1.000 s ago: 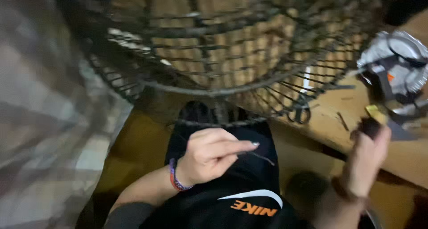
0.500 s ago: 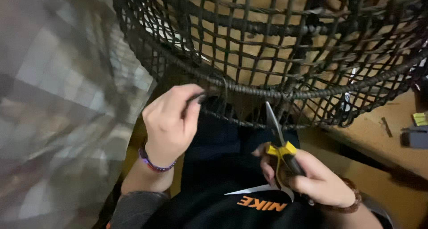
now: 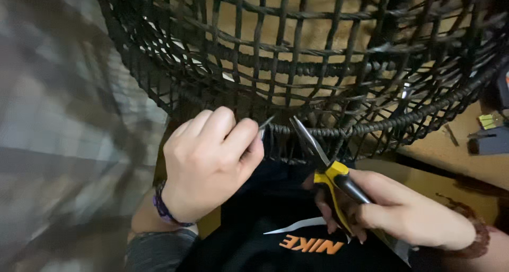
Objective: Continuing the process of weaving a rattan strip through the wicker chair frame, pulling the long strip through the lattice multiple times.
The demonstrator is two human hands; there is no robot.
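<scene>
Left hand [image 3: 209, 163] pinches strand at black woven basket [image 3: 318, 60]; right hand [image 3: 392, 211] grips pliers [image 3: 326, 163]; wooden floor [image 3: 472, 161].

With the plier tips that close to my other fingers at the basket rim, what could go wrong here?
1. The pliers point toward the left hand pinching a strand end; a slip could jab those fingers.
2. The picture is blurred at the wicker basket, so the tips might grab the wrong strand.
</scene>
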